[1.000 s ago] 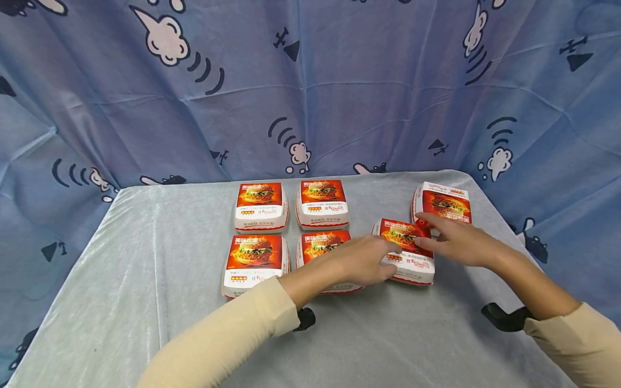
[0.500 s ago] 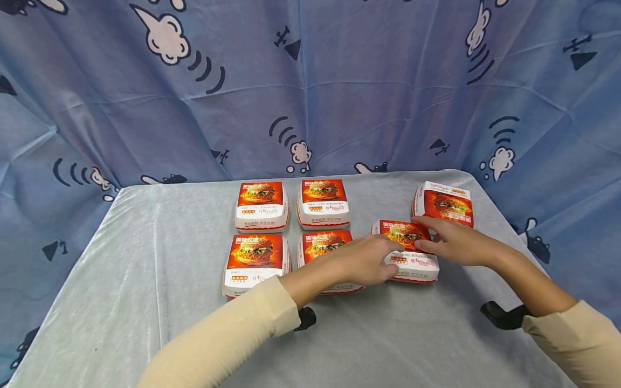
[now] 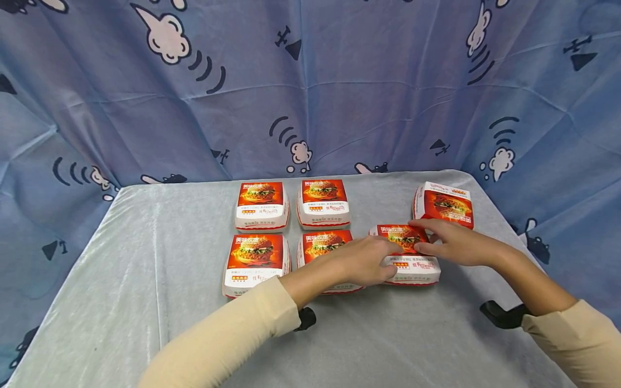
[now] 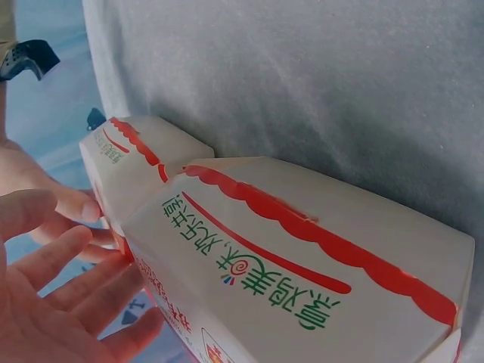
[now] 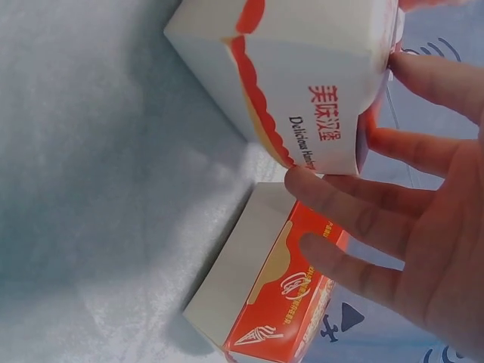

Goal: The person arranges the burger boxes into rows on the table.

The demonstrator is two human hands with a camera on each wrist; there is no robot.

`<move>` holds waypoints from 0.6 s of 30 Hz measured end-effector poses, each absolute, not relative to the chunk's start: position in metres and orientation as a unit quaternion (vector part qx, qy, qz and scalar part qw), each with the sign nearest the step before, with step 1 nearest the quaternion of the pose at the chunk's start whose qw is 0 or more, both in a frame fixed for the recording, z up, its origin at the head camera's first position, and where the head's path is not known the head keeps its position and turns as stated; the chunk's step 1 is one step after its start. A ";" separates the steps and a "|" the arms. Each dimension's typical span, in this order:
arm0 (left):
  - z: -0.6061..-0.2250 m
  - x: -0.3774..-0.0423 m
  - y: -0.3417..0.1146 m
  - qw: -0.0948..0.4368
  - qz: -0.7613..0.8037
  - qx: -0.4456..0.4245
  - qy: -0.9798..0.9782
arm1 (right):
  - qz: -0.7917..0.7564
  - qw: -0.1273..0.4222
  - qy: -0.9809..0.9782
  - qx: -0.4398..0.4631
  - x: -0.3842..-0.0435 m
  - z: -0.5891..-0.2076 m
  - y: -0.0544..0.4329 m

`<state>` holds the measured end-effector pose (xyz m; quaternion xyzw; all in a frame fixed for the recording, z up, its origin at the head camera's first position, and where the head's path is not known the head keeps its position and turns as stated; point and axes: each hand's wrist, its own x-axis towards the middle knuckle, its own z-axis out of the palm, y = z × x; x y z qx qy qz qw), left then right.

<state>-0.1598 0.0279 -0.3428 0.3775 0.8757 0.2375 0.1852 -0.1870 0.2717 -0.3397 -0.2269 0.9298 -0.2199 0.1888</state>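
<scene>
A red-and-white burger box (image 3: 409, 268) sits between the two hands at front right, its picture facing up. My left hand (image 3: 366, 261) reaches over from the left, its spread fingers (image 4: 91, 283) at the box's left side. From the right, my right hand (image 3: 453, 242) touches the top and right edge, its fingers (image 5: 344, 200) extended. Another burger box (image 3: 327, 245) lies partly hidden under the left hand and forearm. Behind the right hand, a burger box (image 3: 447, 205) stands turned around, its print upside down.
Two burger boxes (image 3: 260, 205) (image 3: 323, 202) stand in the back row and another burger box (image 3: 255, 261) at front left. All rest on a grey cloth-covered table (image 3: 121, 291). A blue patterned curtain (image 3: 368, 108) hangs directly behind it.
The box between my hands has turned to sit straighter and shifted slightly nearer, away from the back right box. My right fingertips moved along with it; my left hand stayed almost still.
</scene>
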 end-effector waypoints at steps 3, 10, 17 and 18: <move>-0.343 -0.160 0.028 0.188 0.240 0.376 0.875 | -0.222 0.190 0.929 -0.228 -0.187 -0.340 0.272; -0.344 -0.160 0.027 0.191 0.246 0.373 0.874 | -0.225 0.190 0.928 -0.227 -0.186 -0.340 0.271; -0.344 -0.160 0.027 0.190 0.241 0.367 0.878 | -0.227 0.187 0.929 -0.223 -0.186 -0.341 0.270; -0.344 -0.160 0.027 0.191 0.239 0.365 0.879 | -0.227 0.187 0.929 -0.223 -0.186 -0.341 0.270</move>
